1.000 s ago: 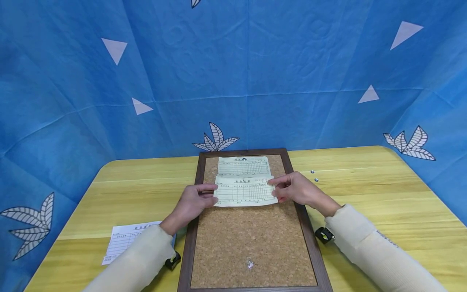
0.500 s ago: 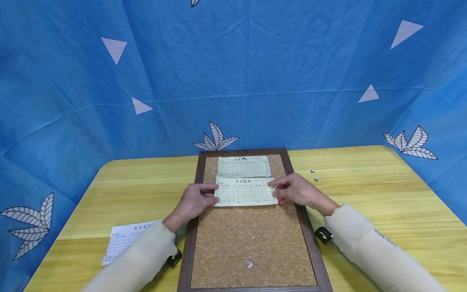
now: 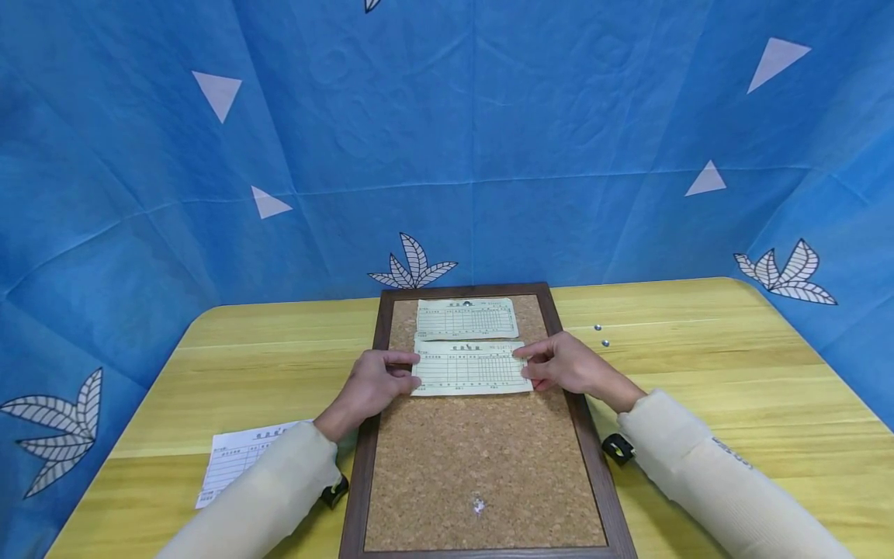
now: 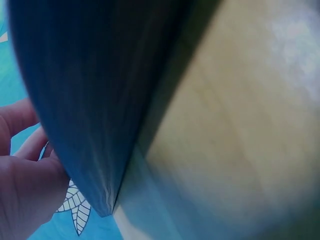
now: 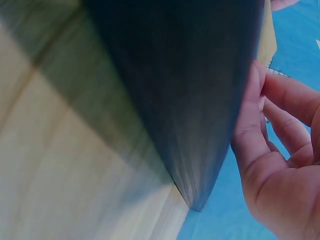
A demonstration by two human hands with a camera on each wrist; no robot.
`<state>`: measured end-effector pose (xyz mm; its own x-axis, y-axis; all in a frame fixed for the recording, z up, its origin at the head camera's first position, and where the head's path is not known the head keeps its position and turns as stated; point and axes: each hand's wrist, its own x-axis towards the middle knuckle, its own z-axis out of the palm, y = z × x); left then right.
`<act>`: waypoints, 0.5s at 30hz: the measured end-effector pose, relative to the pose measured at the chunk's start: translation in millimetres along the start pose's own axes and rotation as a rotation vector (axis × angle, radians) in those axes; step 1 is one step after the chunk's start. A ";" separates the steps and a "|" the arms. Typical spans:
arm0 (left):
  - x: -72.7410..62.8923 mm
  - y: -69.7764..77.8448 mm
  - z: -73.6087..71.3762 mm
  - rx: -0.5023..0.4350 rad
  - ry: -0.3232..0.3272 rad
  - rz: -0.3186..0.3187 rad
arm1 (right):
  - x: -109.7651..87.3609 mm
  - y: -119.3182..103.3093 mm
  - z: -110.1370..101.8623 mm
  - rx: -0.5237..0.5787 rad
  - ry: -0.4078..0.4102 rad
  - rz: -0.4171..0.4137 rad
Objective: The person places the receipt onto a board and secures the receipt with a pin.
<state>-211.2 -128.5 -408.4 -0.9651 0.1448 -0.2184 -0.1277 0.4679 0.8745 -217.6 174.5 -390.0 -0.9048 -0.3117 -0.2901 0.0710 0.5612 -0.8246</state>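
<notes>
A pale green printed form slip (image 3: 471,369) lies over the upper part of a cork board (image 3: 482,458). My left hand (image 3: 370,388) pinches its left edge between thumb and index finger; my right hand (image 3: 569,363) does likewise at the right edge. Just above it is a similar slip (image 3: 464,320), a round tack (image 3: 467,304) at its top middle. In the wrist views the dark board frame (image 5: 180,100) fills much of the picture and hides most of the slip. The left fingers (image 4: 22,117) are partly hidden behind that frame.
Two silver tacks (image 3: 605,343) lie on the wooden table right of the board. A white printed slip (image 3: 233,462) lies on the left, partly under my left sleeve. A small shiny cluster (image 3: 478,506) sits low on the cork. A blue cloth (image 3: 475,140) hangs behind.
The held slip has flattened and shifted slightly right. Its top edge has come down, baring more of the upper slip's lower edge. Both hands keep their grip and barely move.
</notes>
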 end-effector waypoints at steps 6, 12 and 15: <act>0.0 0.6 0.7 0.064 -0.012 0.025 | 2.7 2.3 0.7 -0.011 0.012 0.006; 0.3 1.9 1.2 0.111 -0.022 0.049 | 3.9 2.8 1.9 -0.006 0.015 0.012; 0.3 3.4 1.3 0.122 -0.024 0.043 | 4.4 2.6 2.3 0.004 0.016 0.024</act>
<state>-211.7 -125.7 -406.1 -0.9631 0.1870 -0.1936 -0.0563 0.5633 0.8243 -220.3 172.8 -394.6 -0.9094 -0.2856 -0.3023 0.0947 0.5657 -0.8192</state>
